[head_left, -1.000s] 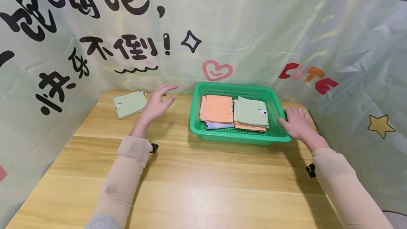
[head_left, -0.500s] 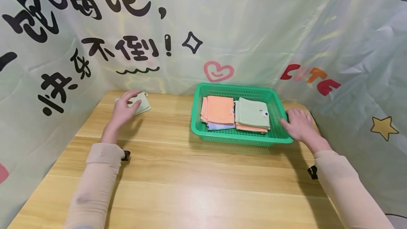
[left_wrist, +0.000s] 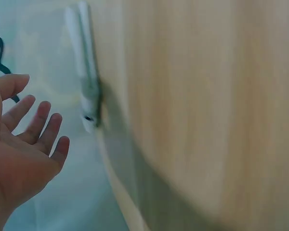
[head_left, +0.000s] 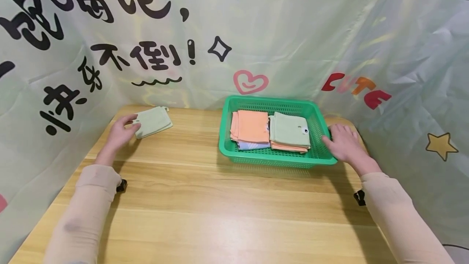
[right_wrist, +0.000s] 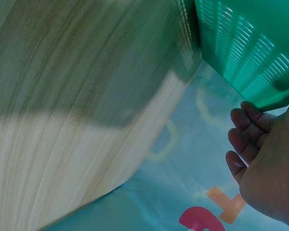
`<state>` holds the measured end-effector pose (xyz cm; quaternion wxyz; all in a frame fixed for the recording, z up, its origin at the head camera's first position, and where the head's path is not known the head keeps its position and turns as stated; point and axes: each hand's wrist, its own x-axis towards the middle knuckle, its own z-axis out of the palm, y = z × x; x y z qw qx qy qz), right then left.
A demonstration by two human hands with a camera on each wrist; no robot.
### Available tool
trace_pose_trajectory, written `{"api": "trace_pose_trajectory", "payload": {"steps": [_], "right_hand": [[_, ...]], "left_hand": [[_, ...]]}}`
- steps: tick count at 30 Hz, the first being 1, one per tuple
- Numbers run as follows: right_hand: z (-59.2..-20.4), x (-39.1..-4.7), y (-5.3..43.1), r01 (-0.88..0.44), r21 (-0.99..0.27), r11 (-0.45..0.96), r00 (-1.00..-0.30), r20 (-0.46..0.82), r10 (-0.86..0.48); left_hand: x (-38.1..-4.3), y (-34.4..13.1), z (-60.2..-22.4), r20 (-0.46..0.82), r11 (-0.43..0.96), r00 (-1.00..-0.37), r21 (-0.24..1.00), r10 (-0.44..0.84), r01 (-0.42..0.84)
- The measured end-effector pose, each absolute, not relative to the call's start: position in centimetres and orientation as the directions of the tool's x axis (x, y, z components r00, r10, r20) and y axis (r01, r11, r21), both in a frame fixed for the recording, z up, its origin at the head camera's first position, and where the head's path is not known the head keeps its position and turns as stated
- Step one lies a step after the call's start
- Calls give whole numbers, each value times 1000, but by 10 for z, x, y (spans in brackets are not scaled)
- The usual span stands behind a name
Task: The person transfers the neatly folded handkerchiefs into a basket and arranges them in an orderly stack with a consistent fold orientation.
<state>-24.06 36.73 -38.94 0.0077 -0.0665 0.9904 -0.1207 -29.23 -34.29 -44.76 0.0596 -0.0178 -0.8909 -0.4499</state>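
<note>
A folded pale green towel (head_left: 153, 122) lies at the back left of the table, and my left hand (head_left: 122, 130) hovers at its left end. In the left wrist view, the fingers of my left hand (left_wrist: 31, 139) are spread and relaxed, apart from the towel (left_wrist: 89, 91). On the right, my right hand (head_left: 343, 141) holds the right rim of a green plastic basket (head_left: 271, 159), thumb over the edge and the other fingers outside. Inside are two stacks of folded towels: an orange towel (head_left: 253, 126) over a lavender one (head_left: 253, 146), and a green towel (head_left: 291, 129) over orange.
The wooden table (head_left: 220, 215) extends in front of both hands. Printed fabric (head_left: 293, 31) hangs close behind the basket and along both sides. Small black wrist devices sit at the left cuff (head_left: 121, 185) and right cuff (head_left: 360, 198).
My left hand has moved left, from between the towel and the basket, across the towel to its left end, and lower. My right hand stays at the basket rim.
</note>
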Motion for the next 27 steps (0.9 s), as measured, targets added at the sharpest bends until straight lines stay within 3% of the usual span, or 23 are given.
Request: {"api": "trace_pose_trajectory", "payload": {"steps": [13, 27], "right_hand": [[-392, -239, 366, -128, -235, 963, -992, 9, -129], [-392, -241, 367, -125, -236, 964, -992, 27, -122]], "left_hand": [[-305, -365, -468, -12, 717, -998, 696, 66, 39], [-312, -365, -470, -59, 774, -995, 633, 77, 23]]}}
